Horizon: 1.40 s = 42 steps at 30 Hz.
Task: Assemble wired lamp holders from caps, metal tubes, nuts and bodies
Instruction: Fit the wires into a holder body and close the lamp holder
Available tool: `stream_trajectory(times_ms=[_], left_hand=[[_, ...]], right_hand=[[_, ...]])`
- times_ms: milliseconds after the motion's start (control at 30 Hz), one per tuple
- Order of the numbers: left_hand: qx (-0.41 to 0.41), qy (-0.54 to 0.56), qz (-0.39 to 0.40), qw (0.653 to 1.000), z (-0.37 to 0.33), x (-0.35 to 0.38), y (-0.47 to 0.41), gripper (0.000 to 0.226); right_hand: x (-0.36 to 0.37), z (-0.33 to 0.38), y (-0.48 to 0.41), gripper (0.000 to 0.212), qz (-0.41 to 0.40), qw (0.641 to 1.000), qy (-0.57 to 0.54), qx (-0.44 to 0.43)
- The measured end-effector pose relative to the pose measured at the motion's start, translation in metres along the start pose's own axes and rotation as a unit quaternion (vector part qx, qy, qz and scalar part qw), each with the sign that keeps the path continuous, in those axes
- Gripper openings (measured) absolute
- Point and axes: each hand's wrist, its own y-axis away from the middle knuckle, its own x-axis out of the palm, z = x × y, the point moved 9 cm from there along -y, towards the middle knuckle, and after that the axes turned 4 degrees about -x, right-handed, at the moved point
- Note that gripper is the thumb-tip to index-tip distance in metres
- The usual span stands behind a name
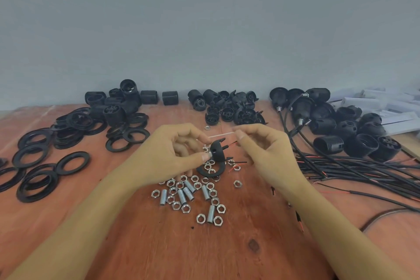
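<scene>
Wiring step, apparently: the left hand (168,154) is pinching a black domed plastic cap (217,151) above the scattered silver hex nuts (200,218), while the right hand (263,150) is pinching a thin pale wire (220,135) leading towards it. Drawing it through is likely calling for steady alignment.

A black domed cap (217,152) is lifted at the centre, tilted on its side. Red and black wire ends (230,143) come out toward 3 o'clock, with a thin white strand (221,135) just above. Nuts (186,208) and short metal tubes (205,192) lie scattered at 6 o'clock, and spare caps (229,110) are heaped at 12 o'clock.
</scene>
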Motion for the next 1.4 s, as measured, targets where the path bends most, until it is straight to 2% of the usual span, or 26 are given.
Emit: stream_trajectory(times_ms=[67,200,367,433,567,667,767,933,1067,1133,1267,1400], left_hand=[[0.005,0.004,0.001,1.0,0.003,0.003,0.0,0.032],[0.018,-0.002,-0.004,1.0,0.005,0.011,-0.001,0.039],[0.047,-0.063,-0.003,0.997,0.001,0.03,0.002,0.043],[0.069,-0.076,-0.016,0.995,-0.002,0.033,0.003,0.036],[0.097,-0.128,-0.103,0.982,-0.005,0.026,0.005,0.029],[0.1,-0.117,-0.131,0.979,-0.002,0.023,0.005,0.022],[0.097,-0.093,-0.132,0.982,0.0,0.023,0.005,0.016],[0.119,-0.056,-0.138,0.982,-0.007,0.025,0.008,0.006],[0.114,-0.055,-0.14,0.982,-0.009,0.025,0.007,0.013],[0.103,-0.05,-0.147,0.983,-0.006,0.024,0.006,0.006],[0.088,-0.031,-0.157,0.983,-0.002,0.02,0.005,0.017],[0.09,-0.059,-0.122,0.987,-0.003,0.024,0.006,0.01]], right_hand=[[-0.006,-0.006,-0.002,0.009,-0.023,0.999,-0.015,0.016],[0.002,-0.006,0.0,0.019,-0.006,0.998,-0.058,0.015],[0.021,0.0,0.01,0.027,0.03,0.999,0.017,-0.034],[0.022,0.003,0.011,0.026,0.034,0.998,0.041,-0.046],[0.023,0.009,0.013,0.017,0.035,0.995,0.066,-0.073],[0.017,0.014,0.014,0.024,0.015,0.993,0.07,-0.095],[0.018,0.018,0.015,0.03,0.015,0.988,0.095,-0.119],[0.02,0.023,0.017,0.024,0.008,0.981,0.116,-0.156],[0.019,0.024,0.017,0.019,-0.002,0.973,0.138,-0.184],[0.018,0.025,0.018,0.019,-0.01,0.968,0.154,-0.197],[0.018,0.024,0.017,0.02,-0.015,0.965,0.168,-0.202],[0.021,0.025,0.018,0.019,-0.016,0.969,0.159,-0.187]])
